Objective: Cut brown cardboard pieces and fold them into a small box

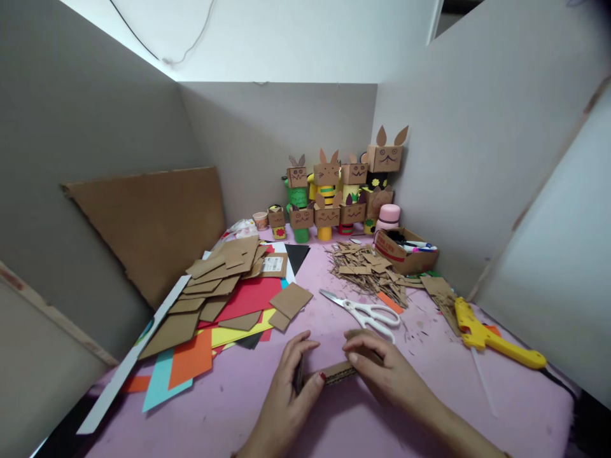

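Note:
Low at the front of the pink table, a small piece of folded cardboard (338, 373) is held between both hands, its corrugated edge facing me. My left hand (292, 381) closes on its left side, thumb along the front edge and fingers behind. On the right side, my right hand (377, 362) grips the cardboard between thumb and fingers. Parts of the piece are hidden by the fingers. Just beyond the hands lie white-handled scissors (363, 313), blades pointing left. Two flat cardboard squares (292, 301) rest near the left fingertips.
Left stands a heap of cardboard pieces (217, 280) over coloured paper (191, 359). Cardboard scraps (365, 267) are piled behind the scissors. A yellow glue gun (496, 340) lies at right. Several cardboard animal figures (327, 216) and a box of pens (405, 251) stand at the back.

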### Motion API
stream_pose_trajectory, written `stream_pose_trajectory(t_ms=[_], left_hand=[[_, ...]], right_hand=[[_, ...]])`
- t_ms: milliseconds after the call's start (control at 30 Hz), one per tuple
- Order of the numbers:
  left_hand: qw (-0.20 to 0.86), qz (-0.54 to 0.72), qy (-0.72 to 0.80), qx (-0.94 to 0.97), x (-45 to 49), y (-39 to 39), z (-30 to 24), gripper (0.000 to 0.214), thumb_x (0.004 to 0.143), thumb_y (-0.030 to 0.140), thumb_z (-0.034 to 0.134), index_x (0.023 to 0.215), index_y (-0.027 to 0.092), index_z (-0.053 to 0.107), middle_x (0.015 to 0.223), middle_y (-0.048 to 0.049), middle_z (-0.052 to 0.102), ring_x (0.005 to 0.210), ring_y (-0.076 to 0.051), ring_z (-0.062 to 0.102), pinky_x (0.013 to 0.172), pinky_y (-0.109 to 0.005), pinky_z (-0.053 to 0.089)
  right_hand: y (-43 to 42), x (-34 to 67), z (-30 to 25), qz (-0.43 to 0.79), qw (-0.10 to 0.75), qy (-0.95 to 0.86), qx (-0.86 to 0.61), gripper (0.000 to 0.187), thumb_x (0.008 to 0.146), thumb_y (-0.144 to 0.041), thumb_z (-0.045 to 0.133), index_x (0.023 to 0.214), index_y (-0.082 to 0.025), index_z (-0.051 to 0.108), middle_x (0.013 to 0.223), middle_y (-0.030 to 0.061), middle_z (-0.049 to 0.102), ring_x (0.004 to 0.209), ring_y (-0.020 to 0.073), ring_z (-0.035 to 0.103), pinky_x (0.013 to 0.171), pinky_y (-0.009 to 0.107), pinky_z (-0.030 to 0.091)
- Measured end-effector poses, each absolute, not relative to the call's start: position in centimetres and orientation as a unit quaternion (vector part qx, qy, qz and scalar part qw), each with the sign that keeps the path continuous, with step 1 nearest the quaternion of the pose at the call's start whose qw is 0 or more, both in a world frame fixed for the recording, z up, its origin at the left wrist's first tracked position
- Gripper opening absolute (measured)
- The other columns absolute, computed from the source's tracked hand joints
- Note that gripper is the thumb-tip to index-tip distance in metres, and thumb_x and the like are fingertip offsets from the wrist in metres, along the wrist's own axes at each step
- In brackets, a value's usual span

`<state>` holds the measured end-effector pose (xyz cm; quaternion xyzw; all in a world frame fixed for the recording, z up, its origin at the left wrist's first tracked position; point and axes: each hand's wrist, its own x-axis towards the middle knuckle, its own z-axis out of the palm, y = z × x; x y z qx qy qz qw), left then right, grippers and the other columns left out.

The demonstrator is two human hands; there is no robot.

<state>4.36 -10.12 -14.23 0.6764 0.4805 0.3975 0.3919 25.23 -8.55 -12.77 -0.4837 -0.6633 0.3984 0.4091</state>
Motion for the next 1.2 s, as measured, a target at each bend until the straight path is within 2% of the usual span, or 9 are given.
stream_pose_trajectory(t_ms=[167, 333, 467, 533, 633, 767, 900, 1000, 1200], left_hand=[[0.405, 0.386, 0.471, 0.682, 4.2, -10.1, -14.4, 0.042, 0.084, 0.048, 0.054, 0.121, 0.028, 0.05, 0.146, -0.0096, 0.034, 0.137, -0.027, 0.027, 0.113, -0.048, 0.021], [0.409, 0.395, 0.481, 0.667, 4.1, -10.0, -14.4, 0.043, 0.083, 0.048, 0.054, 0.12, 0.027, 0.052, 0.144, -0.0104, 0.037, 0.136, -0.028, 0.03, 0.112, -0.048, 0.022], [0.401, 0.406, 0.483, 0.664, 4.2, -9.8, -14.5, 0.043, 0.083, 0.047, 0.054, 0.121, 0.027, 0.052, 0.142, -0.0097, 0.041, 0.135, -0.028, 0.032, 0.112, -0.048, 0.023], [0.396, 0.411, 0.488, 0.661, 4.2, -9.7, -14.6, 0.044, 0.083, 0.047, 0.054, 0.122, 0.027, 0.051, 0.14, -0.0096, 0.043, 0.134, -0.028, 0.034, 0.112, -0.047, 0.024], [0.391, 0.415, 0.493, 0.657, 4.2, -9.6, -14.6, 0.043, 0.083, 0.047, 0.054, 0.122, 0.026, 0.052, 0.139, -0.0097, 0.044, 0.133, -0.027, 0.035, 0.112, -0.046, 0.024], [0.389, 0.433, 0.479, 0.657, 4.1, -9.3, -14.4, 0.045, 0.081, 0.049, 0.056, 0.119, 0.024, 0.054, 0.137, -0.0109, 0.046, 0.132, -0.029, 0.036, 0.111, -0.046, 0.025], [0.395, 0.453, 0.48, 0.639, 4.1, -9.6, -14.2, 0.044, 0.085, 0.052, 0.048, 0.118, 0.023, 0.051, 0.128, -0.0115, 0.051, 0.123, -0.028, 0.046, 0.107, -0.046, 0.032], [0.368, 0.465, 0.481, 0.645, 4.4, -10.8, -14.3, 0.045, 0.084, 0.051, 0.051, 0.119, 0.024, 0.048, 0.131, -0.0118, 0.046, 0.128, -0.029, 0.04, 0.109, -0.047, 0.029], [0.387, 0.373, 0.467, 0.702, 4.8, -12.8, -14.9, 0.049, 0.078, 0.047, 0.062, 0.119, 0.025, 0.046, 0.141, -0.0133, 0.031, 0.135, -0.029, 0.029, 0.11, -0.046, 0.028]], right_hand=[[-7.4, 25.3, -12.0, 0.413, 0.388, -0.67, -0.48, 0.022, 0.081, -0.039, 0.061, 0.086, -0.019, 0.069, 0.092, 0.0064, 0.067, 0.085, 0.0233, 0.062, 0.076, 0.035, 0.049], [-8.1, 26.2, -12.8, 0.415, 0.394, -0.677, -0.462, 0.043, 0.081, -0.046, 0.06, 0.117, -0.022, 0.063, 0.116, 0.0098, 0.064, 0.108, 0.0282, 0.057, 0.095, 0.042, 0.042], [-9.3, 26.8, -13.2, 0.445, 0.368, -0.712, -0.399, 0.061, 0.078, -0.047, 0.066, 0.133, -0.028, 0.049, 0.14, 0.0083, 0.047, 0.129, 0.0279, 0.042, 0.107, 0.042, 0.033], [-9.6, 26.7, -13.0, 0.438, 0.36, -0.721, -0.399, 0.051, 0.082, -0.046, 0.062, 0.129, -0.029, 0.053, 0.141, 0.0085, 0.045, 0.132, 0.0271, 0.039, 0.107, 0.043, 0.032], [-9.6, 26.3, -12.5, 0.412, 0.349, -0.739, -0.403, 0.032, 0.087, -0.045, 0.054, 0.111, -0.029, 0.068, 0.129, 0.0096, 0.057, 0.128, 0.0272, 0.044, 0.103, 0.043, 0.036], [-9.1, 25.9, -12.3, 0.398, 0.354, -0.748, -0.396, 0.029, 0.088, -0.043, 0.054, 0.105, -0.028, 0.071, 0.119, 0.0102, 0.063, 0.119, 0.0276, 0.052, 0.099, 0.042, 0.04], [-9.1, 25.5, -12.2, 0.365, 0.393, -0.73, -0.424, 0.027, 0.088, -0.042, 0.054, 0.095, -0.024, 0.074, 0.104, 0.0098, 0.068, 0.102, 0.0255, 0.061, 0.089, 0.038, 0.045], [-9.8, 25.3, -11.8, 0.357, 0.403, -0.735, -0.412, 0.028, 0.091, -0.039, 0.051, 0.087, -0.023, 0.073, 0.094, 0.0078, 0.07, 0.092, 0.0229, 0.063, 0.082, 0.034, 0.048], [-11.7, 25.8, -12.8, 0.32, 0.382, -0.753, -0.43, 0.028, 0.093, -0.035, 0.047, 0.104, -0.021, 0.068, 0.099, 0.0085, 0.071, 0.093, 0.0216, 0.064, 0.083, 0.033, 0.049]])
